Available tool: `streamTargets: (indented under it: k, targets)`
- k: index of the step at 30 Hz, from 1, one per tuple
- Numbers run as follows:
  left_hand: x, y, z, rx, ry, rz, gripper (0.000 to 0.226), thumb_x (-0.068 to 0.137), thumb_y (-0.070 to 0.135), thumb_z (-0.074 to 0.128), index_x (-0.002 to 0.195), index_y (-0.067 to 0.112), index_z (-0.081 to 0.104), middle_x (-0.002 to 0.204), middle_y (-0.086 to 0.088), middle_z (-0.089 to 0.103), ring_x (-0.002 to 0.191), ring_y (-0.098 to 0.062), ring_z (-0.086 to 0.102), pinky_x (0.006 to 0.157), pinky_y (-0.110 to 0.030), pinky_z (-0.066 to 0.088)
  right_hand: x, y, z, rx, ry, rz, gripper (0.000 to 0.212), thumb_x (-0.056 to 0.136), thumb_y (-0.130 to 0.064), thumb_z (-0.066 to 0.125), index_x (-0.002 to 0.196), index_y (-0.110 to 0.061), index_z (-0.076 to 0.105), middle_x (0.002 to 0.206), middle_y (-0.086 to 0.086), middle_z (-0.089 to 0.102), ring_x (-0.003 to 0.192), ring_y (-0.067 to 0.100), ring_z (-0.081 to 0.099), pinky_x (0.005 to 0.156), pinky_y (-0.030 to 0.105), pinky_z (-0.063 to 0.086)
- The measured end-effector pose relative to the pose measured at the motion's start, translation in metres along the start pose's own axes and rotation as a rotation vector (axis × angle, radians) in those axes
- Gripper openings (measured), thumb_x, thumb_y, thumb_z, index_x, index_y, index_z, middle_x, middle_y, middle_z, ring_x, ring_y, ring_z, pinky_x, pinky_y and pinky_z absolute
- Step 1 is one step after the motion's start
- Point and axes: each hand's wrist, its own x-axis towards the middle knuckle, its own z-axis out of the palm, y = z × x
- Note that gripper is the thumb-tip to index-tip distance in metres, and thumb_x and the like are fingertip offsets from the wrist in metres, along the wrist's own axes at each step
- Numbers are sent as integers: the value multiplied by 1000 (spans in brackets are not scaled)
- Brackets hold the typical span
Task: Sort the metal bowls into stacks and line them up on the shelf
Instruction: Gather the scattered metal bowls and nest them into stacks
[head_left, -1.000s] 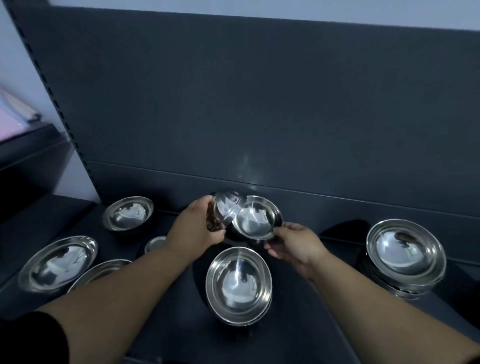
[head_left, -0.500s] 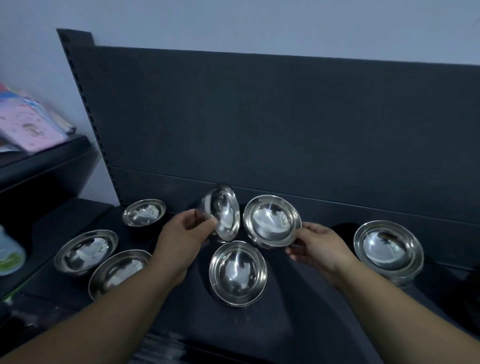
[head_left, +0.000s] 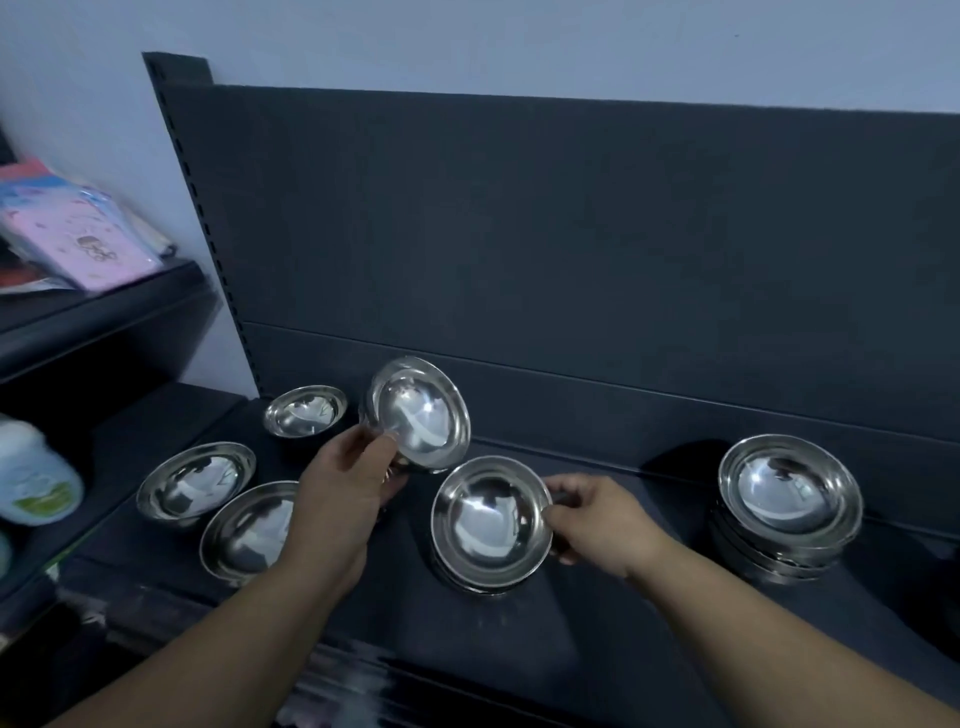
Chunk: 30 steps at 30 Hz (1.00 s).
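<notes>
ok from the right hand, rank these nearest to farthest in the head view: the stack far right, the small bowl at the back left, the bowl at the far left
From the right hand:
1. stack of bowls, off to its right
2. small bowl, back left by the panel
3. far-left bowl, at the shelf's left end

Bare forearms (head_left: 753, 613) (no sleeves), ringless hands (head_left: 597, 525)
</notes>
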Motion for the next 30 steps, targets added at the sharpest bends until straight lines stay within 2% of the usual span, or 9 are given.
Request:
streamTargets:
  k: [3, 8, 12, 16, 20, 22, 25, 27, 30]
  targets:
    - [-3, -2, -1, 30, -53, -47, 15, 92, 17, 57, 97, 12, 70, 93, -8, 71, 88, -16, 64, 83, -34, 53, 3, 4, 3, -7, 3, 23, 17, 83, -11, 63, 93, -22, 72, 65, -1, 70, 54, 13, 62, 56, 27, 55]
    - [-1, -1, -1, 180, -87, -169, 26, 92, 20, 49, 99, 2, 67, 96, -16, 70, 87, -24, 69, 71, -33, 55, 9, 10, 1, 28, 29, 77, 15, 80, -11, 67, 95, -13, 69, 67, 8, 71, 54, 17, 64, 54, 29, 54]
    - [-4, 4, 5, 277, -115, -195, 29, 94, 19, 43, 82, 9, 68, 76, -10, 73, 73, -23, 70, 59, -31, 55, 12, 11, 1, 71, 32, 86, 5, 84, -11, 63, 88, -12, 66, 63, 9, 69, 50, 18, 62, 49, 28, 51]
    - [-8, 4, 9, 483, -118, -96, 36, 95, 20, 39, 70, 10, 62, 71, -8, 67, 66, -20, 64, 50, -26, 50, 10, 13, 2, 121, 41, 78, 7, 89, -13, 62, 83, -14, 65, 65, 11, 68, 51, 18, 62, 50, 29, 52]
    - [-10, -1, 11, 768, -93, -38, 40, 96, 25, 34, 73, 1, 57, 86, -19, 66, 88, -33, 60, 78, -38, 47, 4, 17, 2, 179, 22, 70, 13, 94, -20, 59, 85, -15, 67, 69, 8, 69, 57, 17, 64, 53, 28, 54]
    - [-11, -6, 12, 845, -130, -54, 46, 98, 25, 33, 76, -5, 60, 95, -24, 67, 95, -35, 60, 79, -37, 44, 2, 19, 4, 205, 23, 68, 14, 95, -22, 58, 87, -16, 67, 68, 5, 68, 58, 17, 65, 55, 29, 54]
    - [-14, -12, 14, 869, -177, -82, 42, 99, 23, 34, 61, 9, 48, 96, -28, 64, 88, -36, 57, 76, -36, 40, -3, 22, 4, 206, 30, 72, 20, 96, -33, 56, 92, -18, 69, 76, 3, 71, 66, 17, 69, 60, 32, 55]
    - [-14, -18, 13, 823, -189, -99, 37, 99, 26, 36, 67, 14, 51, 92, -17, 65, 88, -31, 56, 81, -37, 43, -9, 24, 3, 199, 15, 69, 30, 94, -47, 53, 100, -22, 70, 92, -2, 74, 77, 17, 73, 59, 31, 58]
    - [-14, -29, 10, 646, -218, -225, 30, 98, 42, 39, 99, 21, 61, 109, 3, 61, 101, -22, 56, 80, -35, 51, -19, 26, 6, 205, -35, 62, 33, 92, -54, 53, 117, -34, 62, 115, -12, 65, 95, 12, 68, 59, 31, 60]
